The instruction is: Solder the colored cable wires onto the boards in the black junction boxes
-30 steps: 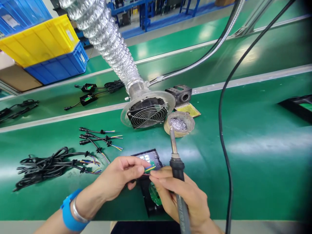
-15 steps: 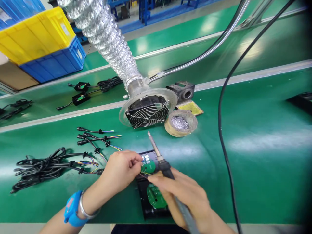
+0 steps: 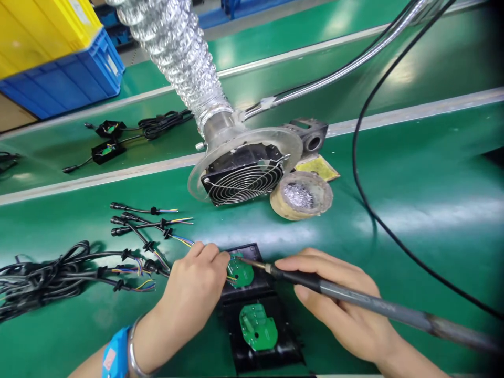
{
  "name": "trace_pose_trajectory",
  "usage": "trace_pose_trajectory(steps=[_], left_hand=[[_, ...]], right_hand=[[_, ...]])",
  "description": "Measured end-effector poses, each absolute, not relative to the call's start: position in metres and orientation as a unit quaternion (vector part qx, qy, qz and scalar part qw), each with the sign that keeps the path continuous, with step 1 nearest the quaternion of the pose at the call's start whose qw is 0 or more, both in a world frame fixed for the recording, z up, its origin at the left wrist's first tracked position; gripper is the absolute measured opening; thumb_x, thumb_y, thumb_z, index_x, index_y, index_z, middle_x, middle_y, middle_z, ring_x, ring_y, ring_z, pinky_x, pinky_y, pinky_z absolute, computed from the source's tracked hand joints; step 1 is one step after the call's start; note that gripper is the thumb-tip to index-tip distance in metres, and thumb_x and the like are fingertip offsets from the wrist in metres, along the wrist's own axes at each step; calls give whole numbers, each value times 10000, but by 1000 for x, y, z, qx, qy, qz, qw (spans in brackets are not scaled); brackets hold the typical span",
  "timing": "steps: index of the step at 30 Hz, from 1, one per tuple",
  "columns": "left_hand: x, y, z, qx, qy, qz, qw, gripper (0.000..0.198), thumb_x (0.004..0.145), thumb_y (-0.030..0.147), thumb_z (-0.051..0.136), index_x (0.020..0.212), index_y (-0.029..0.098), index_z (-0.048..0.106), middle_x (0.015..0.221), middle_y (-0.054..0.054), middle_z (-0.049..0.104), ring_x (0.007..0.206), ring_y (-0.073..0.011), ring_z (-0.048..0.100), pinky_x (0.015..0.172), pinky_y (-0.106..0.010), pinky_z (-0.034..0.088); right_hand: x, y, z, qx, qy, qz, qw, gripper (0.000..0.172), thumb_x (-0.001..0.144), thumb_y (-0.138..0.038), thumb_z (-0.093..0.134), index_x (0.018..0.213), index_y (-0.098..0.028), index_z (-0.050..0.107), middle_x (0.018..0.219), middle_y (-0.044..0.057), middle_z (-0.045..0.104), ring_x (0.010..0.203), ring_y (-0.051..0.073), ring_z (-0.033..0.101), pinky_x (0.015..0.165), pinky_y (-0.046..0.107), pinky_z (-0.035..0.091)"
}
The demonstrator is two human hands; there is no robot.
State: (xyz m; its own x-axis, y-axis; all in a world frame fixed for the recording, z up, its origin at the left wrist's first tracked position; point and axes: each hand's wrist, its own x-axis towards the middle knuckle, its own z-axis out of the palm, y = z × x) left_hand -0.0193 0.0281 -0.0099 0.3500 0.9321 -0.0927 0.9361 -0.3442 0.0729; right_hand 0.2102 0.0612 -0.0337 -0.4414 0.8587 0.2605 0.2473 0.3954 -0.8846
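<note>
My right hand [image 3: 342, 304] grips a soldering iron [image 3: 299, 278], its tip reaching the upper green circuit board [image 3: 241, 273]. That board lies in a black housing [image 3: 252, 251]. My left hand [image 3: 200, 286] is closed in a pinch at the board's left edge, on thin coloured wires [image 3: 231, 279]; the fingertips partly hide them. Nearer to me, a second circuit board [image 3: 259, 326] sits in another black housing [image 3: 271, 359]. Left of my left hand lie several short black cables [image 3: 147, 244] with bare coloured wire ends.
A fume extractor fan [image 3: 246, 184] hangs above the boards on a silver duct [image 3: 177, 58]. Beside it stand a round pot of metal scraps [image 3: 301, 197], a yellow sponge [image 3: 318, 169] and a black iron holder [image 3: 311, 137]. A bundle of black cables [image 3: 47, 278] lies at left.
My right hand has swung the soldering iron down from upright to nearly level, its tip now at the upper board. The lower board has come fully into sight. The whole view has shifted.
</note>
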Motion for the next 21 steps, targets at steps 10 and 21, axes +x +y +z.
trace_pose_trajectory(steps=[10,21], left_hand=[[-17,27,-13,820,571,-15,34,138,834,85,597,937,145,667,770,-34,591,712,-224,562,440,-292,427],[-13,29,-10,834,550,-30,-14,202,717,12,607,873,124,668,734,-40,604,675,-225,593,445,-295,502]], right_hand=[[208,65,-36,-355,-746,422,374,307,806,-72,533,999,-239,703,758,-2,647,602,88,615,503,179,506],[210,63,-36,-358,-749,417,371,307,815,-81,530,1023,-232,698,767,-6,643,605,75,614,508,160,505]])
